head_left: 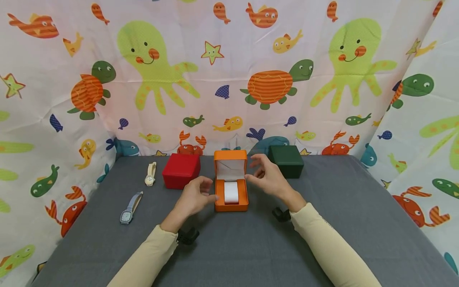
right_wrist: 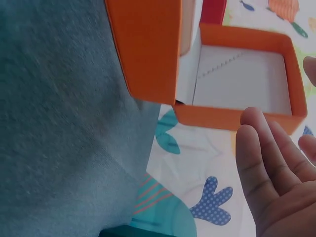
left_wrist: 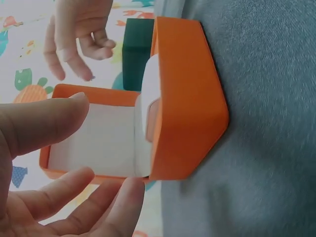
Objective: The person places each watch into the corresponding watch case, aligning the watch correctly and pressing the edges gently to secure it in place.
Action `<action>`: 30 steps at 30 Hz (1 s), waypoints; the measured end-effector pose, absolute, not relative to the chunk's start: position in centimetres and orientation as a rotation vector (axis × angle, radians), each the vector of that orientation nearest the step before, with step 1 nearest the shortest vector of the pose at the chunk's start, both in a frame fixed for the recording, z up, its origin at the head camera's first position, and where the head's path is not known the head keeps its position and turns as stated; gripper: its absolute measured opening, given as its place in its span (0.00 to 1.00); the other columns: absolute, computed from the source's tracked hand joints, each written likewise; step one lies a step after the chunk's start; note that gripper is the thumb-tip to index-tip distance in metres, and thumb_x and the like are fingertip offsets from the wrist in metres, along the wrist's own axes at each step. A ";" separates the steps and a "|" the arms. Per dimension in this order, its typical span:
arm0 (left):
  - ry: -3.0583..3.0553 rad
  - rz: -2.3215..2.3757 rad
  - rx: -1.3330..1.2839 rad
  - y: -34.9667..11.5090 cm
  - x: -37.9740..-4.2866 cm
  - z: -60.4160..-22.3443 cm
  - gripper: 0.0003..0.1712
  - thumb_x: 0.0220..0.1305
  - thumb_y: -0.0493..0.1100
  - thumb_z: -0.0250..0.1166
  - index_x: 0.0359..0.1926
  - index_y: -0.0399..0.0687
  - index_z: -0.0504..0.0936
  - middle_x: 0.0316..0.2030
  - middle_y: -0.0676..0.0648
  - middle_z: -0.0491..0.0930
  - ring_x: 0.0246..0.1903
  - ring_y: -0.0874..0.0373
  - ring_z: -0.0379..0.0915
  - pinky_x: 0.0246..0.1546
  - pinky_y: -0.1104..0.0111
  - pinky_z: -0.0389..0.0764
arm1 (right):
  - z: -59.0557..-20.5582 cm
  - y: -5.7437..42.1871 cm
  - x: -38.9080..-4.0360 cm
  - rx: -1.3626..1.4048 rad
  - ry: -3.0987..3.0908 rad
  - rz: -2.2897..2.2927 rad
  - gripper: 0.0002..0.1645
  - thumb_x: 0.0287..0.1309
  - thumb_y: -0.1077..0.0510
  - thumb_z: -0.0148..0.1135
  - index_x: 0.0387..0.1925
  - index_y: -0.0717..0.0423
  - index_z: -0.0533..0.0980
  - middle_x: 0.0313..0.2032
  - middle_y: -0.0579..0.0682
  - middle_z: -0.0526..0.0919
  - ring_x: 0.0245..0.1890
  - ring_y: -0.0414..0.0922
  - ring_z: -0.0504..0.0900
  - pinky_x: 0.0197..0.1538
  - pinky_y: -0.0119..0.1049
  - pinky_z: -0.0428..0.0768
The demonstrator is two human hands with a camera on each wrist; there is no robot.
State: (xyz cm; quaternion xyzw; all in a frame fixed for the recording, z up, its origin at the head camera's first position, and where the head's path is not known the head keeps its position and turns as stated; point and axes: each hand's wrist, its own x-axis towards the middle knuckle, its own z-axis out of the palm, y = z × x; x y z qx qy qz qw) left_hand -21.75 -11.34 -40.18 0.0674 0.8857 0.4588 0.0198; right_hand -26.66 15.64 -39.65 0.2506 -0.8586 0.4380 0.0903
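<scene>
An orange watch box stands with its lid raised in the middle of the table, a white cushion in its base and a pale lining in its lid. At its left side is my left hand, fingers loosely bent and thumb toward the base; nothing is in its grasp. My right hand hovers by the lid's right side, also holding nothing. In the right wrist view the fingertips overlap the lid's edge, and whether they touch it I cannot tell.
A red box stands closed behind my left hand, a dark green box behind my right. To the left lie a cream-strapped watch and a watch with a greyish-blue strap. A sea-animal curtain hangs behind the grey table.
</scene>
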 end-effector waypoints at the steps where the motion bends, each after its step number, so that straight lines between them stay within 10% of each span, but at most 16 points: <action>1: 2.754 1.416 0.221 -11.4 -21.7 -40.0 0.27 0.50 0.42 0.74 0.53 0.45 0.77 0.48 0.43 0.79 0.44 0.51 0.76 0.46 0.57 0.80 | -39.7 15.6 -26.5 0.759 -2.556 1.299 0.34 0.56 0.52 0.68 0.60 0.51 0.63 0.48 0.53 0.78 0.30 0.42 0.79 0.37 0.39 0.81; 15: 2.830 1.287 0.333 -15.6 -21.0 -38.6 0.27 0.52 0.43 0.74 0.53 0.44 0.76 0.50 0.43 0.78 0.43 0.52 0.78 0.47 0.58 0.80 | -40.4 14.2 -26.1 1.072 -2.643 1.069 0.32 0.55 0.49 0.68 0.57 0.61 0.70 0.50 0.58 0.77 0.39 0.52 0.77 0.44 0.46 0.80; 30: 2.890 1.195 0.338 -20.3 -20.1 -37.5 0.30 0.52 0.43 0.74 0.55 0.40 0.75 0.50 0.41 0.77 0.43 0.48 0.77 0.45 0.56 0.81 | -40.5 13.4 -26.2 1.092 -2.815 0.782 0.34 0.54 0.39 0.67 0.59 0.48 0.70 0.54 0.49 0.73 0.42 0.46 0.74 0.46 0.41 0.76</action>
